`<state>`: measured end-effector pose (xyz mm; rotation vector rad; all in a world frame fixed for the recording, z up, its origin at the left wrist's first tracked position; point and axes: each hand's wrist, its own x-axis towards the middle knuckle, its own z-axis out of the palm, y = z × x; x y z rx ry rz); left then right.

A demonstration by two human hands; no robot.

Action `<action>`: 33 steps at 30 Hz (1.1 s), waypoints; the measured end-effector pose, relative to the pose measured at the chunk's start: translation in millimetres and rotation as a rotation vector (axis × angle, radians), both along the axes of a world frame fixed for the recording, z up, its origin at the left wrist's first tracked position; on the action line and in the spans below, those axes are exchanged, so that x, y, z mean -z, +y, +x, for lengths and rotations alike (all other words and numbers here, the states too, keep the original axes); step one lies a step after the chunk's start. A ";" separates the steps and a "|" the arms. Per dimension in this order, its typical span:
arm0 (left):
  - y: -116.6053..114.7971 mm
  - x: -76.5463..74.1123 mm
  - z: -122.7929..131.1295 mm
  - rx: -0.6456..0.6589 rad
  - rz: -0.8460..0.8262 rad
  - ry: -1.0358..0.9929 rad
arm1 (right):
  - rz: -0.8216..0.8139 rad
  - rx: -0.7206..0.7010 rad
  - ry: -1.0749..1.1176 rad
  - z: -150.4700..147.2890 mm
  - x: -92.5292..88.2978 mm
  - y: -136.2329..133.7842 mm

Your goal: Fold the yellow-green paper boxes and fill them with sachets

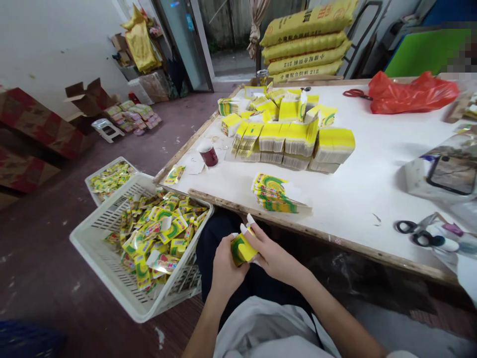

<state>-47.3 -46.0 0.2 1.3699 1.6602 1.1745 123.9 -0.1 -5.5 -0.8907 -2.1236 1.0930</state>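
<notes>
Just in front of the table edge, above my lap, a small yellow and green printed carton [244, 248] is between my two hands. My left hand [228, 263] is closed around its left side. My right hand [268, 251] grips the other side, with white coverings on some fingertips. On the table past my hands lies a fanned stack of flat printed cartons [274, 193]. Left of my legs a white plastic basket [112, 278] holds a heap of similar yellow cartons [164, 233].
Bundles of yellow cartons [298, 136] stand on the white table [372, 174], near a maroon mug [207, 153]. Scissors [421, 233] and a clear-wrapped box [443, 169] lie at the right, a red bag [410, 93] behind. A second basket [97, 199] stands on the floor at the left.
</notes>
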 end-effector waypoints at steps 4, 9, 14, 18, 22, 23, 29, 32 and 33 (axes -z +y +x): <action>-1.4 -11.6 -10.1 0.097 -0.043 0.076 | -0.002 -0.126 -0.177 11.4 -9.2 2.9; -3.2 -18.3 -5.6 0.214 -0.126 -0.011 | -0.032 -0.220 -0.152 30.0 -28.5 14.6; -3.5 -9.9 5.1 0.125 -0.085 -0.033 | -0.120 -0.032 -0.002 14.7 -23.0 7.1; 13.2 -5.6 -10.8 -0.203 0.154 -0.451 | -0.054 0.185 0.082 13.7 -16.8 24.0; 36.9 -11.5 -39.4 -0.621 0.418 -0.766 | 0.070 0.675 -0.109 40.3 -22.7 79.1; 39.9 -11.9 -42.1 -0.652 0.388 -0.810 | 0.070 0.754 -0.150 46.2 -23.1 92.7; 30.5 6.2 -21.4 -0.558 0.042 -0.976 | 0.002 0.864 -0.338 53.3 -13.5 127.9; 25.3 11.1 -15.3 -0.526 0.009 -0.948 | -0.011 0.852 -0.371 50.8 -12.9 129.8; 24.7 10.9 -15.1 -0.515 0.009 -0.940 | -0.013 0.851 -0.372 49.9 -13.7 130.5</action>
